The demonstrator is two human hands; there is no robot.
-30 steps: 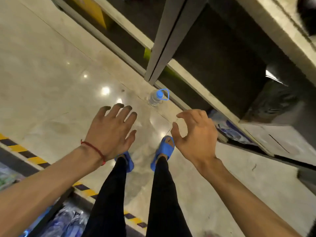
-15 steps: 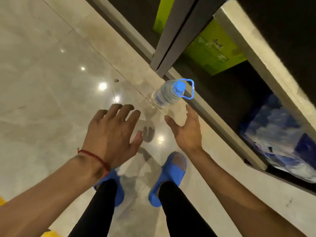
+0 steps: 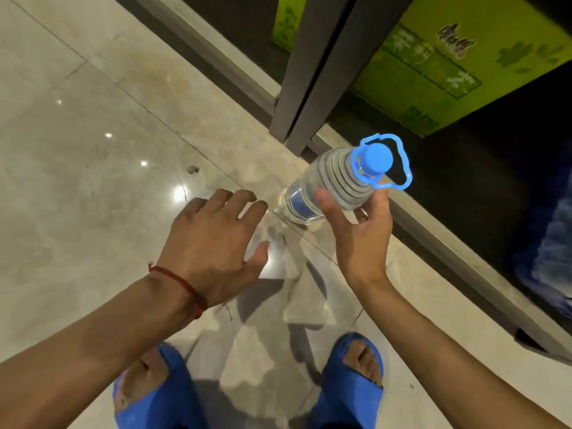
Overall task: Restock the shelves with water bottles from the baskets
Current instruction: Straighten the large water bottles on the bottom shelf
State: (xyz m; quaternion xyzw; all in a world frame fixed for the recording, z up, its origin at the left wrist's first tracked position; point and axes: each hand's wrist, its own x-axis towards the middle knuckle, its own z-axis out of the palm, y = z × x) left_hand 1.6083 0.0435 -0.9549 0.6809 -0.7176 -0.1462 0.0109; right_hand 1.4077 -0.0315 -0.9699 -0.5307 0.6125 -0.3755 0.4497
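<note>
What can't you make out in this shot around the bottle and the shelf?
Head view only:
1. Green carton: print blurred, unreadable.
2. Blue-and-white wrapped pack: cut off by the right edge, blurred.
3. Right hand: fingers partly behind the water bottle, so a closed grip can't be confirmed.
4. Shelf interior beside the carton: lost in darkness.

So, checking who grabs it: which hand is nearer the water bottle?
Right. The right hand cups the upper part of the water bottle; the left hand hovers beside its base, apart.
</note>
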